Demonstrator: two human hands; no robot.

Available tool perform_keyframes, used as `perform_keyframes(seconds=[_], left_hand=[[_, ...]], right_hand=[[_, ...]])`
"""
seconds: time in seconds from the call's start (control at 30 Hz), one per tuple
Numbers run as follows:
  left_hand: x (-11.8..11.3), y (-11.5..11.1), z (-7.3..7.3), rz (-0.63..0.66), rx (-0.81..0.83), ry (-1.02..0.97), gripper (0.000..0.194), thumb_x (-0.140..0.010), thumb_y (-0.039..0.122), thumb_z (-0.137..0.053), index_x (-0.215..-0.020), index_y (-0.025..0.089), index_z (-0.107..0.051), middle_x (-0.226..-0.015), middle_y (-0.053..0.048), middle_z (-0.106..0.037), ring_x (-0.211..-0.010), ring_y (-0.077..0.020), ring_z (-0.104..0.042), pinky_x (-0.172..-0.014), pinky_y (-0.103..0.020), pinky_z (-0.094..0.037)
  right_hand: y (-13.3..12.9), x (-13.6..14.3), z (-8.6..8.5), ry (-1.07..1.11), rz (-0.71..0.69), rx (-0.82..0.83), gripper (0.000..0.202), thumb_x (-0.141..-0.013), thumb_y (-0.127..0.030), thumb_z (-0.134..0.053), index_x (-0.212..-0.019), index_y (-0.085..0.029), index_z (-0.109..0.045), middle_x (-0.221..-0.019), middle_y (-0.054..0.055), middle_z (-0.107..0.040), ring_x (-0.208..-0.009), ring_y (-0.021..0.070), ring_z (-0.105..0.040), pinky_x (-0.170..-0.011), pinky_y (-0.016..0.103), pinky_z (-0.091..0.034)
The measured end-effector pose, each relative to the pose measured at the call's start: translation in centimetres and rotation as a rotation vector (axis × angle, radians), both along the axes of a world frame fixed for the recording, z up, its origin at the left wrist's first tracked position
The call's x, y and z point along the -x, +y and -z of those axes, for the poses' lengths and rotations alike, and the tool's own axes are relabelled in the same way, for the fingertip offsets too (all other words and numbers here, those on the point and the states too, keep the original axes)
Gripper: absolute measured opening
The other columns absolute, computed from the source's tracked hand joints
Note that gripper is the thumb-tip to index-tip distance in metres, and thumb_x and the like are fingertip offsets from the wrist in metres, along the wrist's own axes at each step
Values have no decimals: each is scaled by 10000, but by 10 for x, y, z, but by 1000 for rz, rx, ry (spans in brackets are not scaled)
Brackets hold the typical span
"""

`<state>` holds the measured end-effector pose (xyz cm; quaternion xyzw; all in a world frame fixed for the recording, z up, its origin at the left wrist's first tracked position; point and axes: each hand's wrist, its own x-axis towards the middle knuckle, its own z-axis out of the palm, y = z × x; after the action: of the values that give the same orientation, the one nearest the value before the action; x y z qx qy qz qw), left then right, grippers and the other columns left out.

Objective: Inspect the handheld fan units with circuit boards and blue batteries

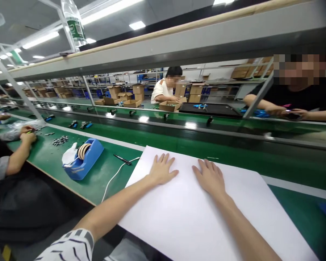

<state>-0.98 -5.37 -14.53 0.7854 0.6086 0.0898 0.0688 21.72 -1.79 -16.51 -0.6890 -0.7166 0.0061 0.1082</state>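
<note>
Both hands lay palm down on the white sheet (184, 210), which sat on the green counter (108, 146) and jutted past its near edge. The left hand (163, 169) had its fingers spread, its grip open and holding nothing; the right hand (210, 177) lay well apart from it, its grip also open and empty, fingers slightly spread. Left of the sheet were a pen (122, 159), a white cord (112, 179) and a blue tape dispenser (84, 159).
</note>
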Motion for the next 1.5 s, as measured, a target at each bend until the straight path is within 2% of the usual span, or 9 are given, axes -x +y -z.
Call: perform_keyframes(seconds=[0.3, 0.4, 0.63, 0.77, 0.87, 1.0, 1.13, 1.33, 1.5], left_hand=[[8, -1, -10, 29, -20, -31, 639, -943, 562, -432, -1494, 237, -433, -1627, -97, -318, -1511, -303, -248, -1229, -507, -209], [41, -17, -30, -9, -69, -3, 500, -935, 448, -498, -1402, 272, -529, -1572, -56, -400, -1464, -243, -325, -1193, -383, -292], [156, -79, -50, -400, -97, 154, 407, -939, 290, -451, -1284, 93, -541, -1213, -237, -559, -1152, -400, -557, -923, -546, -455], [169, -94, -32, -483, -35, 183, 384, -966, 365, -443, -1190, 73, -551, -1119, -221, -618, -1068, -375, -623, -858, -481, -501], [161, -93, -22, -515, -33, 183, 347, -1003, 313, -358, -1207, 102, -543, -1132, -199, -639, -1079, -321, -642, -878, -420, -502], [160, -89, -19, -549, -31, 174, 317, -1016, 274, -377, -1227, 118, -554, -1131, -152, -657, -1036, -254, -661, -879, -396, -515], [182, -89, -22, -605, -20, 159, 325, -995, 372, -503, -1198, 135, -594, -1062, -87, -675, -948, -209, -664, -876, -423, -538], [231, -78, -29, -736, -49, 148, 376, -982, 410, -531, -1234, 137, -589, -1124, -101, -658, -1017, -225, -646, -923, -456, -525], [236, -74, -31, -702, -58, 136, 353, -978, 417, -535, -1182, 139, -608, -1101, -91, -658, -987, -210, -643, -889, -426, -534]], right_hand=[[-9, 7, -11, -31, 6, 20, 585, -1024, -469, -295, -1508, -174, -441, -1584, 115, -380, -1469, 314, -312, -1198, 451, -246], [-9, 9, -12, -21, 10, 26, 581, -1023, -468, -297, -1501, -175, -450, -1580, 113, -387, -1463, 316, -318, -1194, 457, -252], [-19, 16, -27, -1, 11, -17, 535, -1014, -378, -357, -1439, -91, -509, -1526, 200, -425, -1426, 363, -351, -1166, 498, -266], [-41, 87, -46, 11, -182, -76, 456, -956, -153, -387, -1378, -82, -543, -1420, 225, -506, -1325, 330, -460, -1092, 433, -348], [-60, 176, -51, 52, -499, -57, 346, -986, -298, -474, -1309, -256, -590, -1279, 79, -623, -1157, 202, -585, -968, 269, -434], [-71, 269, -45, 80, -620, -41, 305, -972, -345, -539, -1241, -211, -593, -1212, 93, -638, -1072, 231, -626, -831, 295, -473], [-66, 291, -39, 96, -604, -23, 186, -1000, -220, -471, -1081, -163, -629, -1112, 95, -669, -982, 214, -662, -760, 288, -465], [-59, 293, -52, 166, -558, -66, 278, -1049, -324, -385, -1179, -204, -598, -1192, 80, -649, -1011, 202, -658, -778, 292, -459], [-56, 322, -56, 177, -541, -25, 267, -1027, -325, -443, -1117, -178, -647, -1128, 95, -667, -1005, 231, -664, -808, 313, -463]])
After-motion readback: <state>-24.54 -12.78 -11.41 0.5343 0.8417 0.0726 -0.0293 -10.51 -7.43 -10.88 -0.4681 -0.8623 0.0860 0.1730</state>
